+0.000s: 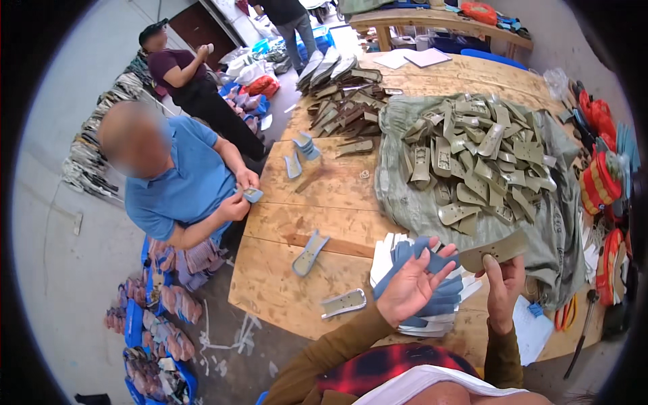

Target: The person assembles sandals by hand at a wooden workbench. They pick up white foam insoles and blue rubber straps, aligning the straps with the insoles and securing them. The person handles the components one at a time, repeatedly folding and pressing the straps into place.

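Note:
My right hand pinches a flat olive insole piece with small holes, thumb on its near face. Beside it, my left hand is turned palm up with its fingers spread, and nothing shows in its grip. Under and behind that hand lies a fanned stack of blue and white insole pieces; whether the hand touches them I cannot tell. Beyond my hands, a large heap of olive insole pieces rests on a grey-green woven sack.
Loose pieces lie on the wooden table. Dark brown pieces are heaped at the back. A co-worker in blue handles a small piece at the left edge. Orange-handled scissors and a paper sheet lie at right.

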`<state>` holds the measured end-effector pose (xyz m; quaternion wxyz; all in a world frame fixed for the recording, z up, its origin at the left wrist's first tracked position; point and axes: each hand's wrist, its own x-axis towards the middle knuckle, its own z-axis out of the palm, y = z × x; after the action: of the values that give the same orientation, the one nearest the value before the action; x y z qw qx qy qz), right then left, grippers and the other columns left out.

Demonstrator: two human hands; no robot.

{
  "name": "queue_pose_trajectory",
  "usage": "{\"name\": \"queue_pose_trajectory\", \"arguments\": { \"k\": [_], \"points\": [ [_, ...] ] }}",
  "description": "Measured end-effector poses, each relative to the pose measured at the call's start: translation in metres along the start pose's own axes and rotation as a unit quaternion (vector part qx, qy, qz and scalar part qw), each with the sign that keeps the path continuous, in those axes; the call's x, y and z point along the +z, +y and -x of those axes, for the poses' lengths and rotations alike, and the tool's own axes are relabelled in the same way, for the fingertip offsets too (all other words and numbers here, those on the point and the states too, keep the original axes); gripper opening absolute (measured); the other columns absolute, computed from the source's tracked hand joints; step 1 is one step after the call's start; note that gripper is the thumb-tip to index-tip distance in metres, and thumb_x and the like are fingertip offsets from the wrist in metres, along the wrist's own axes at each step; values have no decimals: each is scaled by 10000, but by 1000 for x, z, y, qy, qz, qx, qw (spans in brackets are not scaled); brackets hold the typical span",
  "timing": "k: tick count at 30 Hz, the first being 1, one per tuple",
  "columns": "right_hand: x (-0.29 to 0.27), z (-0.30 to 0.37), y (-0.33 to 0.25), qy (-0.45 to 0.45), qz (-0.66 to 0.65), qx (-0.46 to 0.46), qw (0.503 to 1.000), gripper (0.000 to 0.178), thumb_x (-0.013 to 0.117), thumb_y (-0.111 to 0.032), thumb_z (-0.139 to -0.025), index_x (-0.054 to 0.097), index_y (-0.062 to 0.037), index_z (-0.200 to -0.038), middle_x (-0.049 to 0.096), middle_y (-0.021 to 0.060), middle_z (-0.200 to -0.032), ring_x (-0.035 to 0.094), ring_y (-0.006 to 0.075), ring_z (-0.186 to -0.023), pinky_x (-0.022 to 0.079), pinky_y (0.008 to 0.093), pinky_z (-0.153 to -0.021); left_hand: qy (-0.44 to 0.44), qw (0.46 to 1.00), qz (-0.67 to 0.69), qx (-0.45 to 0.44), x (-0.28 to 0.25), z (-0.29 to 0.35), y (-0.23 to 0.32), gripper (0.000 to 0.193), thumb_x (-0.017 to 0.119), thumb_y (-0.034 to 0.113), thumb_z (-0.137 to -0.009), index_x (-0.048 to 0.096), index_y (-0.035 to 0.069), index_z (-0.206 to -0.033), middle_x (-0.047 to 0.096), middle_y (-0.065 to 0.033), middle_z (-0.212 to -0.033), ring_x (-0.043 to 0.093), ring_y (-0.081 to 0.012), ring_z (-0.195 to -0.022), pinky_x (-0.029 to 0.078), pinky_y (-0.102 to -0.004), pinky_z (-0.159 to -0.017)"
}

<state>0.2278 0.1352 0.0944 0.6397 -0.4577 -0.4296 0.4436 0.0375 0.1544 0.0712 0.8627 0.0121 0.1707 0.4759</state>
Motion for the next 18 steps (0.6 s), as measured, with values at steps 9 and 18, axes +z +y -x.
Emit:
{"name": "queue_pose_trajectory", "arguments": {
  "k": [9, 18],
  "points": [
    [-6, 3, -3, -37, -28, 21, 999, 309, 617, -24, -925, 503, 3, -1211, 647, 103, -1046, 641, 156, -869, 541, 293, -705, 10, 1000, 11, -11, -5, 5, -2, 304, 468, 235, -1044, 490, 71, -1299, 437, -158, -1482, 457, -304, -1349, 404, -480, -1146],
    [5, 5, -9, -76, 95, -37, 992, 309, 671, -34, -900, 563, 23, -1184, 676, 85, -1009, 660, 152, -873, 536, 302, -782, -5, 1000, -8, -20, 4, 6, -3, 419, 397, 315, -1068, 389, 93, -1424, 422, -160, -1489, 495, -249, -1309, 448, -383, -1100]
  ]
}}
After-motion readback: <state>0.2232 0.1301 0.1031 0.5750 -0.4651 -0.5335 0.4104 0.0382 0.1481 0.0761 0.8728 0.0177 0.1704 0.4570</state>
